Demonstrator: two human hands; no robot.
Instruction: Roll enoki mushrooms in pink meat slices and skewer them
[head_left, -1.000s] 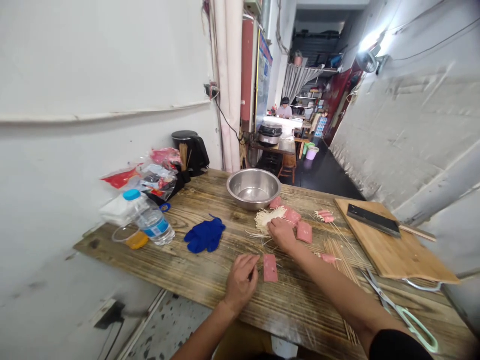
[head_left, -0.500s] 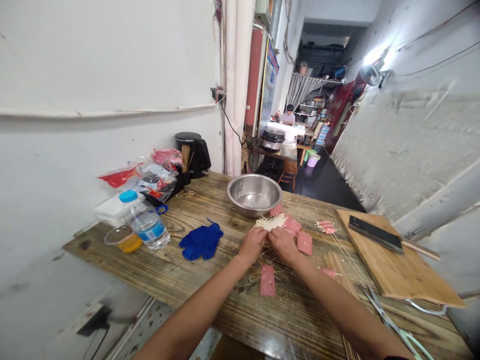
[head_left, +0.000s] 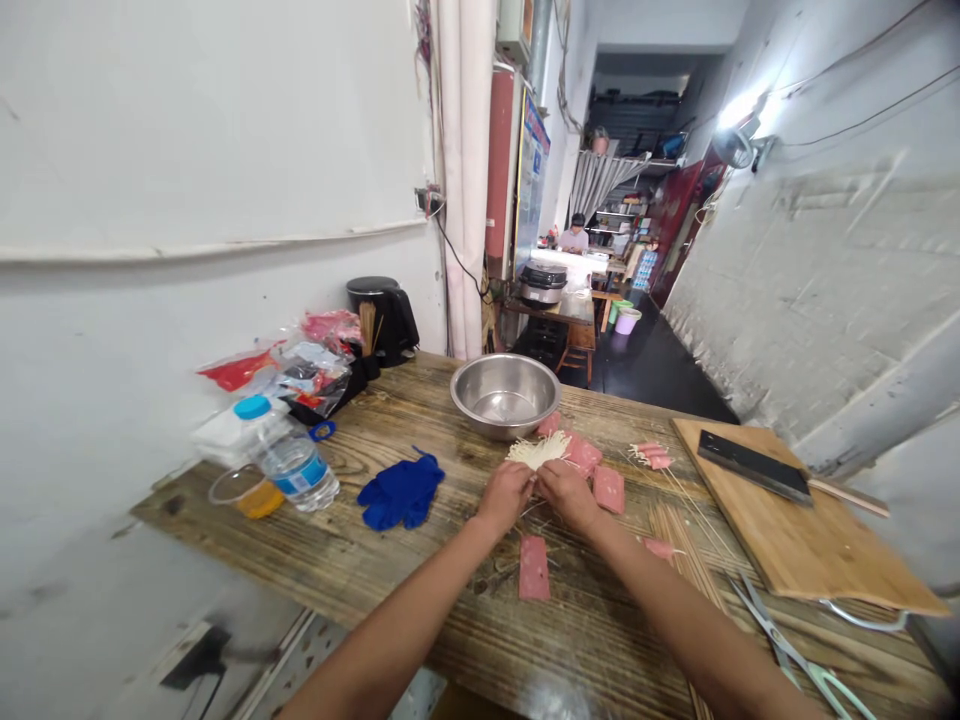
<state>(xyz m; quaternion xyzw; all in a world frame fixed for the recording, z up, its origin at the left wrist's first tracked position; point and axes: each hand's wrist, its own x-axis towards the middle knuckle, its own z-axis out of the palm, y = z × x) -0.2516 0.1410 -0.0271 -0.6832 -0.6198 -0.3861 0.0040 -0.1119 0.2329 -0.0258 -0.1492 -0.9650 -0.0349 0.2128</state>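
Side by side at the bunch of enoki mushrooms (head_left: 541,449), my left hand (head_left: 508,492) and my right hand (head_left: 565,491) have their fingers closed on its near end. Pink meat slices (head_left: 580,453) lie just beyond and right of my right hand, with another stack (head_left: 609,490) beside it. A single pink slice (head_left: 534,568) rests on the wood nearer to me. Skewered rolls of pink slice and enoki (head_left: 650,455) lie farther right. My fingertips hide exactly how much each one grips.
A steel bowl (head_left: 505,392) stands behind my hands. On the left are a blue glove (head_left: 402,490), a water bottle (head_left: 296,465) and a plastic cup (head_left: 251,490). To the right lie bamboo skewers (head_left: 694,560), scissors (head_left: 784,635) and a cutting board (head_left: 840,545) with a cleaver (head_left: 754,467).
The view has shifted slightly. Both hands stay close together at the enoki, with hardly any movement.
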